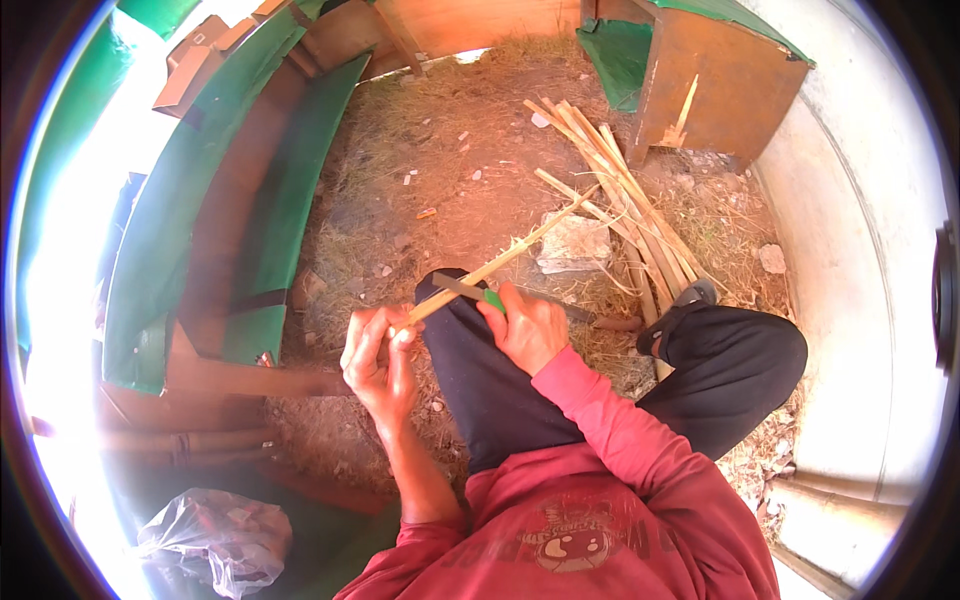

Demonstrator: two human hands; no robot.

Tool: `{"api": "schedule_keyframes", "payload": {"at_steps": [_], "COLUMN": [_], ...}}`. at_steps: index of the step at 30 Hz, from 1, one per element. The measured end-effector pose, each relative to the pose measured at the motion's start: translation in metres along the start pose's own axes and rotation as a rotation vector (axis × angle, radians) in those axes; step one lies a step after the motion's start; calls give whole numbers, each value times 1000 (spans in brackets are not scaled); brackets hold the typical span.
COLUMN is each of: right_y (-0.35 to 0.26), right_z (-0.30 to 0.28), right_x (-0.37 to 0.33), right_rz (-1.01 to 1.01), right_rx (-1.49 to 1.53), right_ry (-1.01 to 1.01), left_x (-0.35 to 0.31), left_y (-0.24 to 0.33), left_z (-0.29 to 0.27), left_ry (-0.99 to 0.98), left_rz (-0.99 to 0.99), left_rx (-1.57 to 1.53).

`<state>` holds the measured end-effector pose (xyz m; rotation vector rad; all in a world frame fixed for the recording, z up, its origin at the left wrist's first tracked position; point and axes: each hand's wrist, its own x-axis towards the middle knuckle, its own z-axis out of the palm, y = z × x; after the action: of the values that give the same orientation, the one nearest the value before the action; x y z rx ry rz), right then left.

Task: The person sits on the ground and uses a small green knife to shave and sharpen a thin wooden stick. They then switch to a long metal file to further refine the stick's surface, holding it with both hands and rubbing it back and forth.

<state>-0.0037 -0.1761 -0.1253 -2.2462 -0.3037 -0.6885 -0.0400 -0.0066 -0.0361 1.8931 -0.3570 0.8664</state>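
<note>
Your left hand [380,365] covers the near end of the wooden strip [510,255], and your right hand [532,328] hides most of the green knife handle [494,299] just beside it. Right of the strip, you lose some near ends of the stick bundle [625,190] behind your sandal [690,303], plus part of the brown-handled tool [615,323] behind your right hand; beyond the strip, pale bits [476,175] are too small to tell. Left of and below the strip, contents of the plastic bag [225,545] are blurred, and your red shirt [560,500] gets cut off.
</note>
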Motion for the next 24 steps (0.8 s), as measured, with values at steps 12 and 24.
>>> {"api": "schedule_keyframes", "payload": {"at_steps": [12, 24], "right_y": [8, -28], "right_z": [-24, -82], "right_x": [-11, 33], "right_rz": [148, 114], "right_rx": [196, 82], "right_ry": [-110, -136], "left_x": [8, 27], "left_y": [7, 38], "left_z": [10, 36], "left_ry": [26, -63], "left_rz": [-26, 55], "left_rx": [-12, 46]}}
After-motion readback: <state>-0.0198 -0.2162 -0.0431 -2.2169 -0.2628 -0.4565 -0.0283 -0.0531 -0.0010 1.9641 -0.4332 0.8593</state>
